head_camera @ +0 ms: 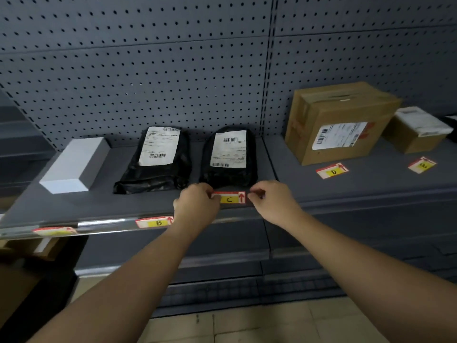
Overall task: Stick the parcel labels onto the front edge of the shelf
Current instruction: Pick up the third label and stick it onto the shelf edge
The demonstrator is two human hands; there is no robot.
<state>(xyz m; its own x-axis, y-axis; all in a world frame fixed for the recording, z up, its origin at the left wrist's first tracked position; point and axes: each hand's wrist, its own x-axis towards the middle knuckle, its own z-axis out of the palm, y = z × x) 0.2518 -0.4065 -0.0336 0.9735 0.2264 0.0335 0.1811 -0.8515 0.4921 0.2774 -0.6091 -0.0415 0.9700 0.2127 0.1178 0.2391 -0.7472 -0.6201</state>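
C label (230, 198) pinched between left hand (196, 203) and right hand (270, 201), at shelf front edge (103, 222).

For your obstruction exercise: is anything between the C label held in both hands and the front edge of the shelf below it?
Nothing visible. Left hand and right hand pinch the C label by its ends, just above the bare front edge, right of the B label.
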